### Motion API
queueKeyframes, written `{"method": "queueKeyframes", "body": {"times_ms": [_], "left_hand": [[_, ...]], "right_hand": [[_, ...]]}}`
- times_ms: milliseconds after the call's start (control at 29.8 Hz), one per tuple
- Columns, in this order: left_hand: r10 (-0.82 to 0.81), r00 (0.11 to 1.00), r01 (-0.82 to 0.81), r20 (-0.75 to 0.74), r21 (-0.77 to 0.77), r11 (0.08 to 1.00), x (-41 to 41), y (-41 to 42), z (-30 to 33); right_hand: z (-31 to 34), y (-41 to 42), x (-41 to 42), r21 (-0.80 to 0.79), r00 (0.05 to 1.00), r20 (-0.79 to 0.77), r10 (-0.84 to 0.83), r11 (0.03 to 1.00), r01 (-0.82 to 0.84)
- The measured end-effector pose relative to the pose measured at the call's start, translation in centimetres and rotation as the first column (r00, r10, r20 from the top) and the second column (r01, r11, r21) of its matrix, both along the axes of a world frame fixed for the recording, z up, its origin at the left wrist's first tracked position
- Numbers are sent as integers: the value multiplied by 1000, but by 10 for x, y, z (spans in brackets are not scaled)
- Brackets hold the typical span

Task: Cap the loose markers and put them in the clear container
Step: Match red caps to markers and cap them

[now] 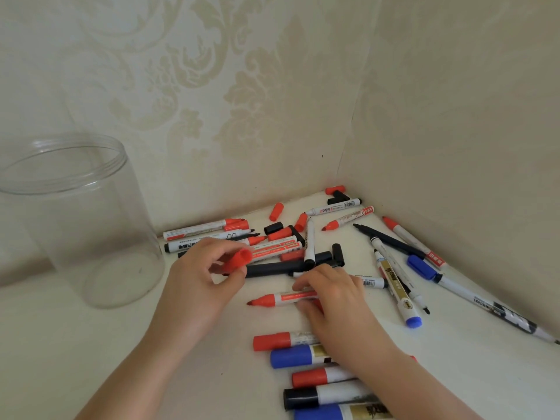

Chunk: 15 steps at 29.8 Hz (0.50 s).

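The left hand (197, 277) is pinching a smooth red plastic marker cap (238, 258) between thumb and fingers (218, 242), the cap's hollow round mouth facing right. The right hand (333, 295) is lying over a white-barrelled red marker (274, 299) on the matte white desk (91, 359), its fingers curled onto the barrel and gripping it; the uncapped red nib is sticking out to the left of those fingers, just below and right of the held cap, not touching it.

A tall, clear, ribbed-rim plastic cylinder container (81, 219) is standing upright and open well to the left of the left fingers, with nothing visible inside.

Beyond the fingers, a jumble of slim round markers and loose red and black caps (275, 211) is lying crosswise toward the corner of the embossed floral wallpaper (242, 86). To the right of the right fingers, thin black and blue-capped pens (422, 268) are lying fanned along the wall.

Below the right wrist, a row of capped chunky markers (272, 341), red, blue and black, is lying side by side; the forearm is covering their barrels and the frame edge is cutting off the lowest. Printed labels are too blurred to read.
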<state>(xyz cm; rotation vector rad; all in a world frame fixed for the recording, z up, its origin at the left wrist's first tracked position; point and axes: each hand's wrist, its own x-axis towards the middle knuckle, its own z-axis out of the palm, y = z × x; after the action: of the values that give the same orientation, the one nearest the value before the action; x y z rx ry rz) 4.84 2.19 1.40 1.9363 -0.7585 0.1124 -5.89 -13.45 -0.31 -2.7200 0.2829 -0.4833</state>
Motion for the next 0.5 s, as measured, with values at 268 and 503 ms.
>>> {"method": "queueKeyframes", "body": {"times_ms": [268,503], "left_hand": [[-8,1000,7,16,59,998,-4,-2,3],[-112,994,110,21,58,992,-6,-2,4]], "right_hand": [[11,-10,-8,112,950,297,-96,992,65],[10,-16,-14,-43,920,371,-123,988,150]]}}
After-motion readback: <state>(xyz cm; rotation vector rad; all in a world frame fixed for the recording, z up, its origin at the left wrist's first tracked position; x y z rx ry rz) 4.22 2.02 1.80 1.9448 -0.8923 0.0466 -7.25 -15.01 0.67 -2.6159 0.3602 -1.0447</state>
